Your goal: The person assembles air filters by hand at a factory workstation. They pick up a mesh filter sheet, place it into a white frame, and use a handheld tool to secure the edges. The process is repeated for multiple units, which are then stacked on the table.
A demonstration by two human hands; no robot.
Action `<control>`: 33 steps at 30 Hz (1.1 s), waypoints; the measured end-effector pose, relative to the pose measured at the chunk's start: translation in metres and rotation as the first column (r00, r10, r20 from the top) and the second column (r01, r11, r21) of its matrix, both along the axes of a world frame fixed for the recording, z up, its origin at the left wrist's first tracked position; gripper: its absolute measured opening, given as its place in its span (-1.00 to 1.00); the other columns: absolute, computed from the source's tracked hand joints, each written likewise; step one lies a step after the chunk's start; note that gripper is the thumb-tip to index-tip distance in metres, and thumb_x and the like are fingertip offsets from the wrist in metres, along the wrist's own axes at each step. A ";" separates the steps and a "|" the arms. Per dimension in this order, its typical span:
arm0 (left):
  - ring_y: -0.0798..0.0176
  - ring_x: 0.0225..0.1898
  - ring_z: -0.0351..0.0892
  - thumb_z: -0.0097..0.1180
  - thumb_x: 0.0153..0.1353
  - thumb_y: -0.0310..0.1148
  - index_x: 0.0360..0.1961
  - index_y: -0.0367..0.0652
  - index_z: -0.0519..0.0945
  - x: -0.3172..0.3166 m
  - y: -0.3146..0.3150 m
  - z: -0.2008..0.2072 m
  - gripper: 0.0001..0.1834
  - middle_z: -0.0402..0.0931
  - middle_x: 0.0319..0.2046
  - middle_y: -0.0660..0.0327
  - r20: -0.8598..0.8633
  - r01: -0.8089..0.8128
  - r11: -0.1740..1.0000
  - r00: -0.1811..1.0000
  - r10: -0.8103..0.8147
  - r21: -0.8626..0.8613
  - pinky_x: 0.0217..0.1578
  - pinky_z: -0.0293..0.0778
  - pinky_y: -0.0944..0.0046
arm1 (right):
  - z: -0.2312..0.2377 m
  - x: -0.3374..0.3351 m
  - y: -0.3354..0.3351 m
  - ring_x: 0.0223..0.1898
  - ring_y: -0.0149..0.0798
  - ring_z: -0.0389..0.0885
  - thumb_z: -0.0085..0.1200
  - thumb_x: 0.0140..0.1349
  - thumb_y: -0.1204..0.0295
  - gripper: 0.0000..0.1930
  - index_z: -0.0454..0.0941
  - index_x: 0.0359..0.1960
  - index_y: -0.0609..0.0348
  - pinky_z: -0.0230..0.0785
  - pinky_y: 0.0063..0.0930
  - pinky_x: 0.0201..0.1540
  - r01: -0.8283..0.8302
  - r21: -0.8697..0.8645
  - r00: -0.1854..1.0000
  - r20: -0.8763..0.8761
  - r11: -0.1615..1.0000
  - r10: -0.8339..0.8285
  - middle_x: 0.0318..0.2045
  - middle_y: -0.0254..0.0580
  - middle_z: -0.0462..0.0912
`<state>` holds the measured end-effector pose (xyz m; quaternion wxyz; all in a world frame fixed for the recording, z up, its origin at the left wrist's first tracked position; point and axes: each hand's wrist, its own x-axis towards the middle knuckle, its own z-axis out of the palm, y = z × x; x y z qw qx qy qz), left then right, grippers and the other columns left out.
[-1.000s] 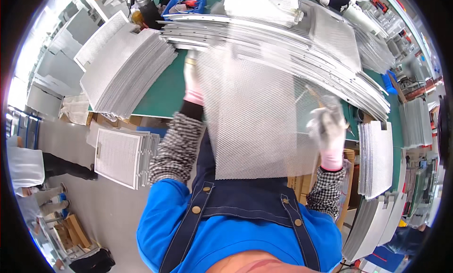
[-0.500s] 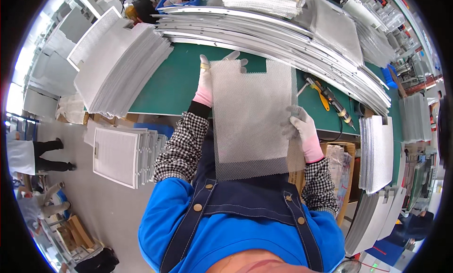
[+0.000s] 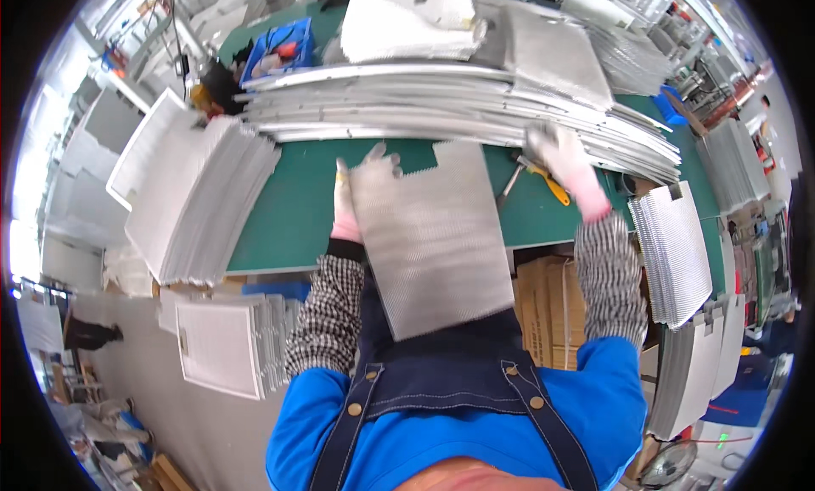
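Note:
My gloved left hand (image 3: 350,190) grips the upper left edge of a grey metal mesh sheet (image 3: 433,236), thumb at the edge and fingertips showing above the top. The sheet is rectangular with a notch cut into its top edge, and it hangs tilted before my apron. My gloved right hand (image 3: 562,156) is off the sheet and reaches over the near edge of a pile of long metal frame strips (image 3: 399,109). Motion blurs its fingers, so their grip cannot be made out. Just below it lies a tool with a yellow handle (image 3: 552,185) on the green tabletop (image 3: 297,211).
Stacks of mesh panels stand at the left (image 3: 191,202) and right (image 3: 671,253). White framed panels (image 3: 222,347) stand below the table's left end. A blue bin (image 3: 284,50) sits at the back, beside more mesh sheets (image 3: 407,28). A cardboard box (image 3: 552,300) is under the table.
My right hand has left the sheet's right edge and moved forward to the strips. The sheet now tilts, held by my left hand alone. The view has shifted.

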<state>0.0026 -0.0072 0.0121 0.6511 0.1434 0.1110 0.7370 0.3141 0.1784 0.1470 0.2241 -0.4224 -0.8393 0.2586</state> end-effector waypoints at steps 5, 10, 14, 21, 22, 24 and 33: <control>-0.01 -0.02 0.50 -0.06 0.31 0.39 0.38 -0.17 0.27 -0.010 0.001 -0.018 -0.08 0.45 0.09 -0.07 -0.049 -0.047 0.999 0.998 0.045 -0.024 0.04 0.56 -0.02 | 0.058 -0.144 0.131 0.20 0.04 0.56 0.12 0.33 0.08 -0.44 0.45 0.28 0.09 0.35 -0.18 0.28 0.028 0.426 0.951 -0.291 0.904 0.108 0.15 0.04 0.61; -0.02 -0.03 0.51 -0.07 0.29 0.42 0.40 -0.20 0.24 -0.001 0.003 -0.002 -0.03 0.48 0.05 -0.09 -0.003 0.005 0.999 1.000 -0.005 -0.050 0.04 0.55 -0.02 | 0.069 -0.234 0.182 0.19 0.00 0.58 0.07 0.25 -0.13 -0.42 0.55 0.16 -0.05 0.32 0.09 0.23 0.147 0.678 0.936 0.140 0.720 -0.323 0.10 -0.01 0.65; -0.02 0.01 0.52 -0.24 0.33 0.47 0.43 -0.25 0.23 0.001 -0.002 0.001 0.02 0.49 0.09 -0.13 0.052 0.025 0.995 0.998 -0.020 -0.092 0.09 0.54 -0.03 | 0.054 -0.261 0.192 0.15 0.01 0.60 0.07 0.26 -0.08 -0.45 0.59 0.09 0.05 0.28 0.18 0.19 0.013 0.610 0.918 0.307 0.792 -0.252 0.04 -0.02 0.68; -0.04 0.02 0.54 -0.20 0.31 0.46 0.48 -0.32 0.10 -0.004 -0.003 -0.005 0.08 0.49 0.09 -0.16 -0.009 0.030 0.999 0.999 -0.030 0.012 0.07 0.57 0.02 | 0.057 -0.253 0.202 0.08 -0.17 0.62 0.04 0.34 0.17 -0.60 0.58 0.09 0.12 0.36 -0.16 0.12 0.139 0.501 0.980 0.055 0.854 -0.192 0.02 -0.13 0.68; -0.04 0.01 0.54 -0.22 0.32 0.46 0.49 -0.32 0.09 -0.005 -0.001 -0.010 0.08 0.49 0.09 -0.16 -0.006 0.030 0.999 1.000 -0.030 0.020 0.07 0.56 0.01 | 0.063 -0.249 0.207 0.07 -0.20 0.62 0.04 0.35 0.21 -0.62 0.57 0.09 0.13 0.37 -0.21 0.12 0.166 0.440 0.986 -0.071 0.883 -0.150 0.01 -0.15 0.68; -0.04 0.01 0.54 -0.24 0.33 0.46 0.49 -0.32 0.08 -0.004 0.004 -0.014 0.08 0.48 0.10 -0.16 0.004 0.050 0.998 0.999 -0.050 0.037 0.07 0.56 -0.02 | 0.075 -0.232 0.223 0.05 -0.25 0.63 0.03 0.37 0.28 -0.66 0.57 0.09 0.16 0.40 -0.30 0.10 0.158 0.252 0.928 -0.367 0.955 -0.057 0.01 -0.18 0.68; -0.13 0.02 0.51 -0.21 0.34 0.44 0.47 -0.28 0.13 -0.006 0.014 -0.016 0.03 0.45 0.12 -0.22 0.093 0.086 0.996 0.992 -0.088 0.026 0.09 0.52 -0.12 | 0.027 -0.150 0.218 0.03 -0.32 0.63 0.09 0.40 0.38 -0.64 0.52 0.16 0.28 0.47 -0.49 0.08 -0.052 0.143 0.737 -0.663 0.988 0.134 0.03 -0.19 0.68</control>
